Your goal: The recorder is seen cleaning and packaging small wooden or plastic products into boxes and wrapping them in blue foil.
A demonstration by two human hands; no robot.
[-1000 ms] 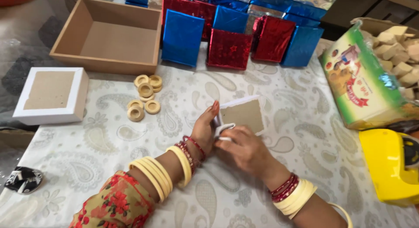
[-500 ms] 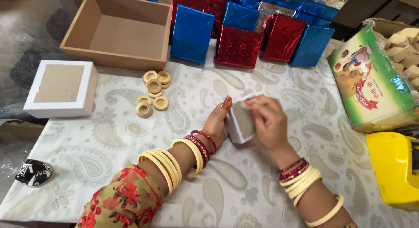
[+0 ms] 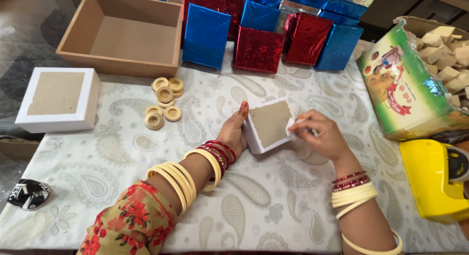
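A small white box with a brown cardboard face (image 3: 269, 124) rests tilted on the patterned tablecloth (image 3: 273, 196), held between both my hands. My left hand (image 3: 233, 133) grips its left side, thumb pointing up along the edge. At the box's right edge, my right hand (image 3: 320, 137) pinches a white flap or strip. Both wrists carry cream and red bangles.
A larger white box (image 3: 58, 99) lies at the left. Several cream rings (image 3: 163, 102) sit near an open brown box (image 3: 124, 32). Red and blue foil boxes (image 3: 259, 32) stand at the back. A green printed carton of blocks (image 3: 415, 79) and a yellow tape dispenser (image 3: 435, 179) are at the right. A black object (image 3: 28, 194) lies at the table's left edge.
The small box has been turned so its brown face shows upward. My right hand shifted from on top of it to its right edge.
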